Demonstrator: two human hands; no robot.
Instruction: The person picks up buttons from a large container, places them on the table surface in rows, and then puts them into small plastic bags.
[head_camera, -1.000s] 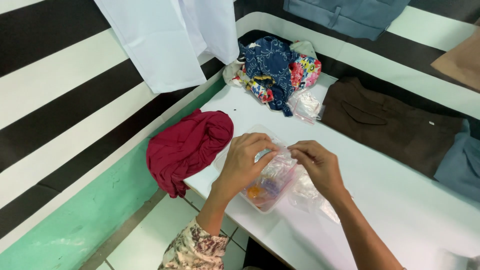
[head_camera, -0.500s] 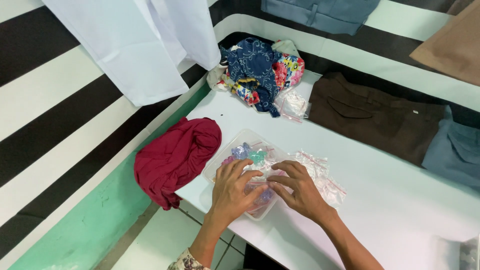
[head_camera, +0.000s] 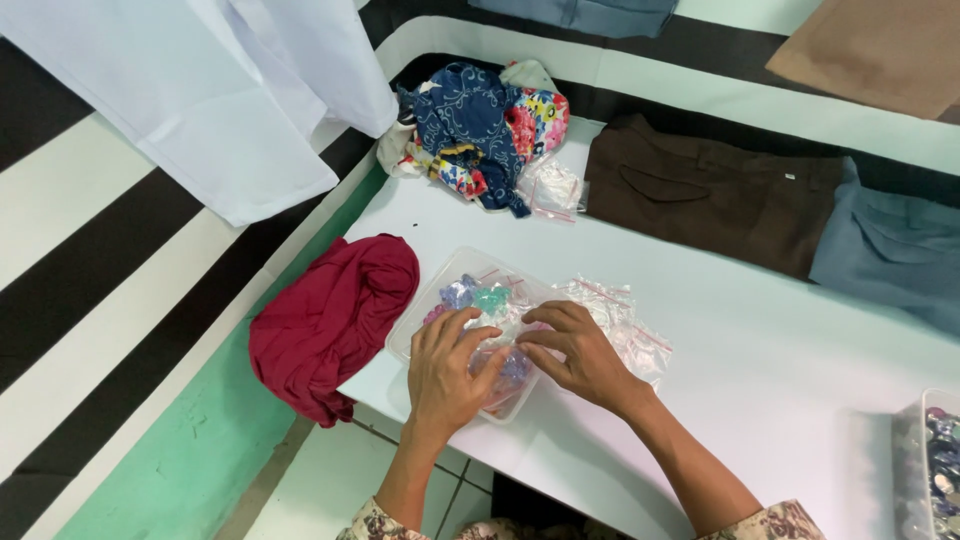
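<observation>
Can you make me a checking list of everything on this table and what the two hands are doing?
Surface: white table, mostly bare at the right.
Job's things: clear plastic tray of small colourful pieces; clear plastic bags beside it.
Clutter: red cloth over the edge, patterned fabric pile, brown trousers, second container.
Hands: left hand and right hand both on the tray.
Cables: nothing seen.
Surroundings: striped wall, hanging white garment.

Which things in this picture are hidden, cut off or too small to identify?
Head view:
- Small coloured pieces in the clear plastic container: too small to identify; the left hand and right hand cover most.
- What the fingers grip: hidden by the hands.
- Second clear container of small pieces: cut off by the right edge.
- White garment: cut off by the top edge.
</observation>
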